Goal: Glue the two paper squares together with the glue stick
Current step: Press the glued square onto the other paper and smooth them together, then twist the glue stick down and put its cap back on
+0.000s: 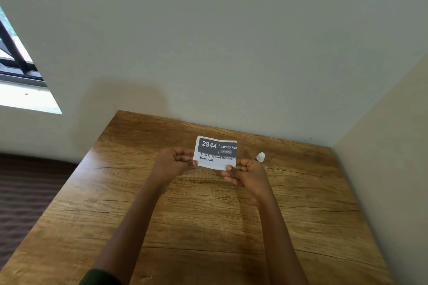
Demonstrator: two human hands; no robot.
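Both hands hold up a printed paper card (216, 154) above the wooden table (208, 227). It has a dark header reading "2944" and black text below. My left hand (174, 163) pinches its lower left edge. My right hand (245, 174) pinches its lower right corner. The card stands tilted toward me. Whether a second paper lies behind it I cannot tell. A glue stick (260, 157) with a white cap lies on the table just right of the card, partly hidden behind my right hand.
The table sits in a corner, with a pale wall (231, 53) behind it and another wall (393, 146) along its right side. A window (18, 76) is at the left. Dark carpet (27, 192) lies beyond the table's left edge.
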